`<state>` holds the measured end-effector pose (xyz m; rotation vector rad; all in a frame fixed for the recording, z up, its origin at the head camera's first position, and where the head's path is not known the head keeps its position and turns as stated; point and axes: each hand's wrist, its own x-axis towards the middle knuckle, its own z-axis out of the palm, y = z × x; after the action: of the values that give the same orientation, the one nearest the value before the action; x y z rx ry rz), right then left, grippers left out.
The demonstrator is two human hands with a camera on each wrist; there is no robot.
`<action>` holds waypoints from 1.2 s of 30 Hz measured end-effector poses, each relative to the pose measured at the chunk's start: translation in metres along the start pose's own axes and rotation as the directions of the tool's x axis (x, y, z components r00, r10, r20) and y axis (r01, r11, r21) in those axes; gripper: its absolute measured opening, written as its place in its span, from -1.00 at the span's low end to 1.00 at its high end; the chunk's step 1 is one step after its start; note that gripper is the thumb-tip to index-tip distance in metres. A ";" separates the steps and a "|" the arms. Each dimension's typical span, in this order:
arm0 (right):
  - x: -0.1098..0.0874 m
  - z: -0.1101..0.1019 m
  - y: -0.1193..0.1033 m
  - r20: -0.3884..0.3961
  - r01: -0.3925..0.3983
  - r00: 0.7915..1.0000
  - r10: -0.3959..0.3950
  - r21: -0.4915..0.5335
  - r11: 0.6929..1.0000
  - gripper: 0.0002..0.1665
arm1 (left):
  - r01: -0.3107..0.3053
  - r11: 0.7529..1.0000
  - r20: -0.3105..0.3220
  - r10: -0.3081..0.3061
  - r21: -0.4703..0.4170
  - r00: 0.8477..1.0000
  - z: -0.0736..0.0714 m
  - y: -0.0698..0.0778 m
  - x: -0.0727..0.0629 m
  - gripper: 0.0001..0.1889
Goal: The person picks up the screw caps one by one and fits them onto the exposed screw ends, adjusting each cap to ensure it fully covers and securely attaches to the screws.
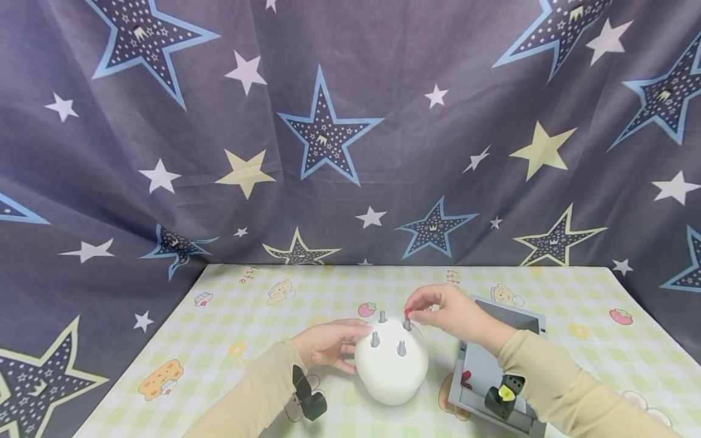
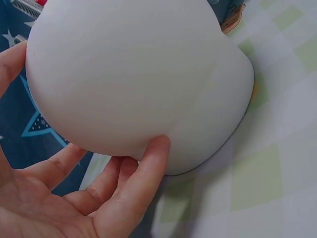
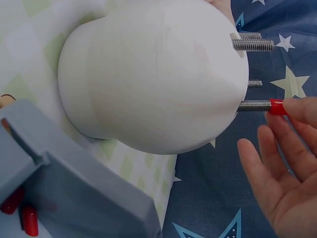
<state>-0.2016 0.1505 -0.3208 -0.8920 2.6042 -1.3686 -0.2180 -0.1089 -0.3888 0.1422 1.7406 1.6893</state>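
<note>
A white, rounded body (image 1: 390, 371) stands upright on the table, with several threaded metal studs (image 3: 253, 45) sticking out of its top. My left hand (image 1: 331, 344) rests on its left side, fingers spread along the smooth surface (image 2: 138, 84). At the far right stud (image 3: 255, 105), my right hand (image 1: 446, 313) pinches a small red cap (image 3: 277, 106) between thumb and fingertip. The cap is at the stud's tip, in line with it. The other right-hand fingers hang loosely beside the stud.
A grey divided tray (image 1: 493, 365) stands right of the white body, beneath the right forearm. Red caps (image 3: 30, 220) lie inside it. A checked cloth (image 1: 219, 340) covers the table, and a star-patterned curtain (image 1: 350, 201) hangs behind it.
</note>
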 end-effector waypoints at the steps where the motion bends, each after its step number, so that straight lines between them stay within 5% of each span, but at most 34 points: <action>1: 0.000 0.000 0.000 -0.001 0.001 1.000 -0.001 -0.005 1.000 -0.85 | -0.003 1.000 0.003 0.003 0.003 1.000 0.000 0.000 0.000 -0.45; 15: 0.001 0.000 0.003 -0.006 0.017 1.000 -0.018 -0.060 0.998 -0.90 | 0.014 1.000 -0.038 -0.014 -0.013 0.999 0.001 -0.001 0.004 -0.57; 36: 0.002 0.001 -0.003 -0.006 0.028 1.000 -0.029 -0.184 0.983 -0.91 | 0.013 1.000 -0.048 -0.014 -0.010 0.999 0.000 -0.002 0.006 -0.47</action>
<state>-0.2014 0.1477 -0.3184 -0.9513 2.7701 -1.1536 -0.2215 -0.1060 -0.3934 0.0853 1.7646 1.7043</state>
